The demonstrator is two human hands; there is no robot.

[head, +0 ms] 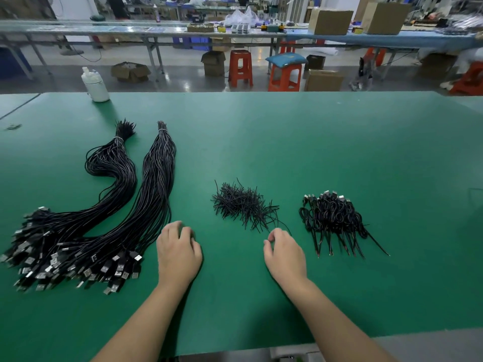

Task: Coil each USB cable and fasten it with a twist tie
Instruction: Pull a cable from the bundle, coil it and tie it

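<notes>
left hand (pixel 179 250) rests empty with curled fingers beside the uncoiled usb cables (pixel 78 246), while right hand (pixel 283 253) pinches a twist tie (pixel 283 226) from the pile (pixel 243 205), ready for fastening.

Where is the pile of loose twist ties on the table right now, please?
In the head view, the twist ties lie mid-table, between the long cable bundles and the coiled cables, just beyond the right hand.

Workshop surroundings beyond the green table (pixel 339 152)
A white plastic bottle (pixel 95 86) stands at the table's far left edge; behind it, orange stools (pixel 240 67), one with a blue cushion (pixel 285 59), open cardboard boxes (pixel 130 71) on the floor, and a long bench (pixel 78 28) bearing two large cartons (pixel 330 21)
</notes>
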